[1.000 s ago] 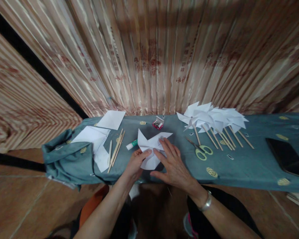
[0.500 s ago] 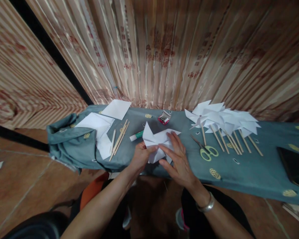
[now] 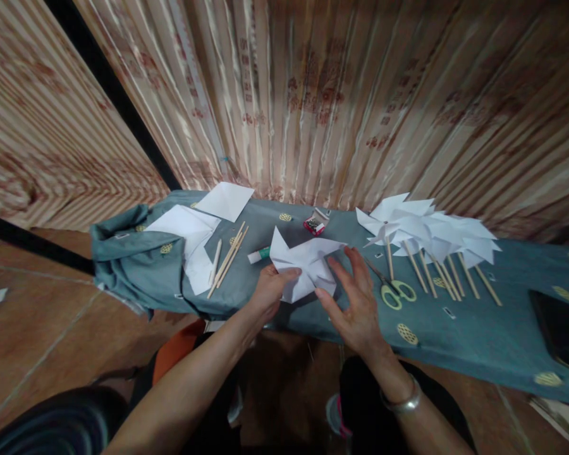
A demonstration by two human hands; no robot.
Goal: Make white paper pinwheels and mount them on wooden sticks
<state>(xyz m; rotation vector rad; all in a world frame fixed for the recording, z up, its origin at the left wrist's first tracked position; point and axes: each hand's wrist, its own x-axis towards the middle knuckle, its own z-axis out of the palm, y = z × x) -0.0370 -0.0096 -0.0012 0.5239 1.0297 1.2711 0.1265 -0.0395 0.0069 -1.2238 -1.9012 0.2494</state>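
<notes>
Two hands [image 3: 361,311], one held pinwheel [image 3: 308,258], one pair of scissors [image 3: 392,292], one glue stick [image 3: 260,254], one red box [image 3: 313,225], one phone [image 3: 562,332], one bracelet [image 3: 406,400] — the piled pinwheels [image 3: 436,229] overlap too much to count exactly.

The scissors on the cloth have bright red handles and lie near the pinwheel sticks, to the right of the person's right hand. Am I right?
Not quite: the head view shows that the scissors have light green handles, not red. They do lie on the cloth near the pinwheel sticks, to the right of the person's right hand.
</notes>
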